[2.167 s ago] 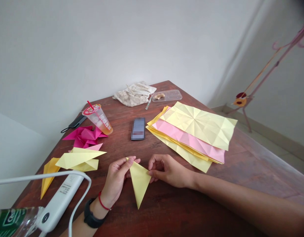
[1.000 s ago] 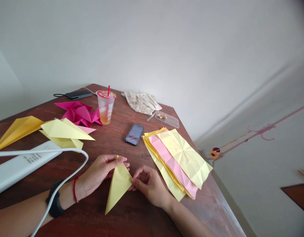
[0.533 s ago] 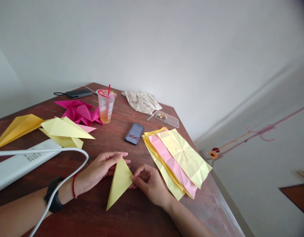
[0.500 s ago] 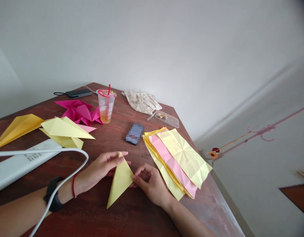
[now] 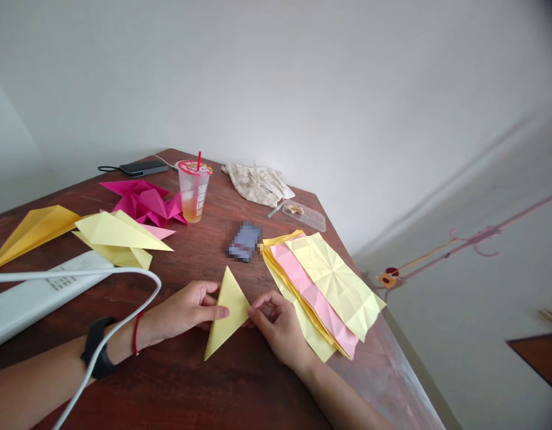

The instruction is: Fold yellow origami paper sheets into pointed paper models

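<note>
Between my two hands is a yellow sheet of paper [image 5: 228, 322], folded into a triangle with one point up and another down to the left. My left hand [image 5: 199, 304] pinches its left edge, thumb on the front and fingers behind. The thumb and forefinger of my right hand [image 5: 276, 322] grip the right corner; the other fingers are curled. Just right of that hand lies a stack of creased yellow and pink sheets [image 5: 333, 275]. A phone [image 5: 244, 242], blurred out, rests beyond the triangle.
On the left are folded yellow pieces [image 5: 119, 230], magenta folded paper [image 5: 145, 202] and a white power strip [image 5: 56, 292], its cable [image 5: 136, 272] crossing my left forearm. Farther back stand a drink cup [image 5: 194, 194], a power bank [image 5: 144, 168], a crumpled cloth [image 5: 258, 184] and a clear plastic tray [image 5: 309, 216].
The yellow triangle has moved up and slightly right. My left hand has shifted its hold from near the top point down to the middle of the left edge. My right hand still pinches the corner.
</note>
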`<state>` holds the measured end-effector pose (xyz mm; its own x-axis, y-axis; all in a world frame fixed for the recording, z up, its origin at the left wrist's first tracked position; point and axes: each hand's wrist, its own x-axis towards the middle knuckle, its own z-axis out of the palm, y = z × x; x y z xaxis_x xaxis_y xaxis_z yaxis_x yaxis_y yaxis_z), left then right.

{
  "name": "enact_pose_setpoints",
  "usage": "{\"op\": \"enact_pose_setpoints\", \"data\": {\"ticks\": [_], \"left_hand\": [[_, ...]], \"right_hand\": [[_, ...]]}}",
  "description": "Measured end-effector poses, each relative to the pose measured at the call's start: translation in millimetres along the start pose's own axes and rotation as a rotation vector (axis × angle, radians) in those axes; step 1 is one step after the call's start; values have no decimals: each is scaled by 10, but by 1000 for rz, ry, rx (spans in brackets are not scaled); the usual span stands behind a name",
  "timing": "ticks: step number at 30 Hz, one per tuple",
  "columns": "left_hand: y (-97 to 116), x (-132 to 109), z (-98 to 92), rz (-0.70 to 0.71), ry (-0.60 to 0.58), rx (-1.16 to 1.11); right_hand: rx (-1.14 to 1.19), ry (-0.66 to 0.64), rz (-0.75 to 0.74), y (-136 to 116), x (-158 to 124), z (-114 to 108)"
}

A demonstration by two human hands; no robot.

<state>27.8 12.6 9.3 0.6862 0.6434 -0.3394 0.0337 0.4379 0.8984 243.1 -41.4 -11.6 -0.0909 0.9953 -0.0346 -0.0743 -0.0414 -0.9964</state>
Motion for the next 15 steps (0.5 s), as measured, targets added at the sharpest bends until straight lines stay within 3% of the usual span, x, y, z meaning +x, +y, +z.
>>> {"op": "enact_pose_setpoints", "data": {"ticks": [8, 15], "left_hand": [[-11, 2, 1, -8, 34, 48], [-4, -17, 6, 20, -27, 152]], "right_hand": [[20, -1, -18, 24, 1, -2], [-9, 80, -69, 23, 8, -41]]}}
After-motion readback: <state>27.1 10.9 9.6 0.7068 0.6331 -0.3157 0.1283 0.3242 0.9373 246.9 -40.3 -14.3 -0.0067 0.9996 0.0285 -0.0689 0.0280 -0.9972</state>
